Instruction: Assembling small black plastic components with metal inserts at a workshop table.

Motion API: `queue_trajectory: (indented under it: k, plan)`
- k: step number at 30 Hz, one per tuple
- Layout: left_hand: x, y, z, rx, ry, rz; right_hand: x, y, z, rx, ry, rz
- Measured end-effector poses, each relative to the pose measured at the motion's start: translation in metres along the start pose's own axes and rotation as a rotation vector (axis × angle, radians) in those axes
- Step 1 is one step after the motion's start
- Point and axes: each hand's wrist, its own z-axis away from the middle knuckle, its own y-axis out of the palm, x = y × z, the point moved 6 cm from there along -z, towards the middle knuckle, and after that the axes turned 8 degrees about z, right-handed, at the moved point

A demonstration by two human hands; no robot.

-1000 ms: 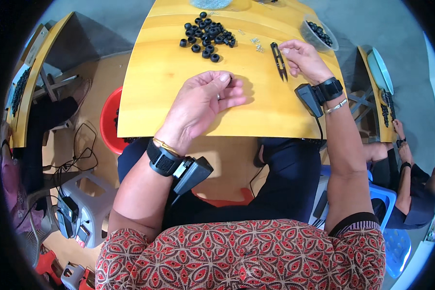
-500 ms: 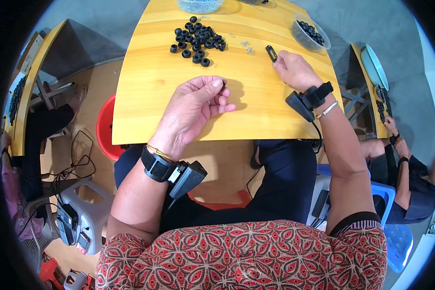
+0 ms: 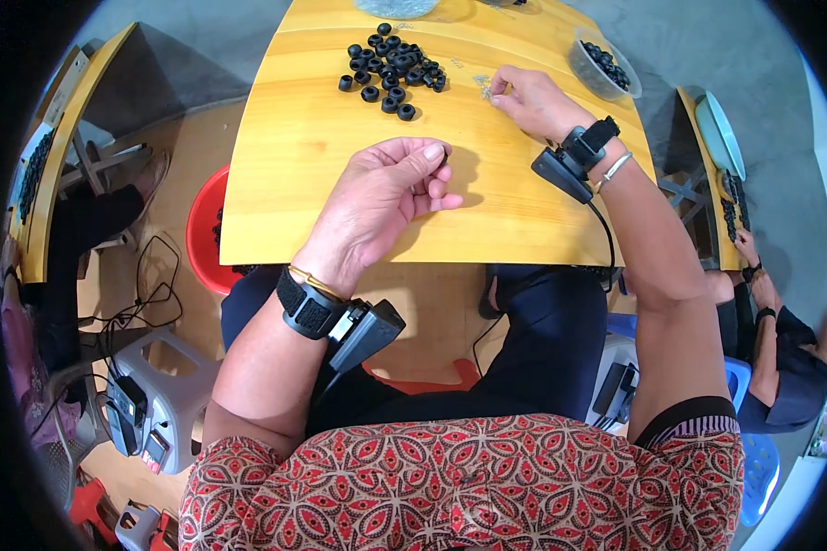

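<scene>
My left hand (image 3: 381,193) is above the near middle of the wooden table (image 3: 294,202). Its thumb and forefinger pinch a small black piece (image 3: 445,158), mostly hidden by the fingers. Farther right, my right hand (image 3: 539,106) reaches down to some tiny clear or silvery pieces (image 3: 484,84), thumb and forefinger pressed together at them. Whether it holds one is too small to tell. A pile of black rounded caps (image 3: 390,69), some showing round openings, lies left of those tiny pieces. The black oblong tool seen earlier is out of sight.
At the far right of the table stands a clear tub (image 3: 606,64) of black pieces; another clear container (image 3: 395,7) sits at the far edge. A red basin (image 3: 202,234) is at the table's left. Other people sit at side tables. Cables (image 3: 142,303) lie on the left.
My right hand has moved left and away from me, from the black oblong tool to the tiny pieces. My left hand keeps its pinch. The whole view has shifted slightly.
</scene>
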Motion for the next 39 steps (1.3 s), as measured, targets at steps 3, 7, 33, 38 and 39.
queue_trajectory:
  k: [3, 7, 33, 38, 39]
  plan:
    - [0.001, -0.001, -0.001, -0.004, -0.007, 0.009, 0.003, 0.001, -0.001, 0.000, -0.027, 0.065]
    - [0.001, -0.001, -0.001, -0.009, -0.009, 0.012, -0.001, 0.000, 0.000, 0.003, -0.029, 0.115]
    - [0.000, -0.001, -0.003, 0.036, 0.049, -0.049, 0.032, -0.019, 0.050, -0.044, -0.103, -0.168]
    - [-0.003, 0.014, 0.001, 0.139, 0.055, 0.115, 0.080, -0.053, 0.067, -0.262, -0.111, -0.258]
    - [-0.003, 0.015, 0.001, 0.165, 0.047, 0.150, 0.084, -0.054, 0.070, -0.281, -0.114, -0.278]
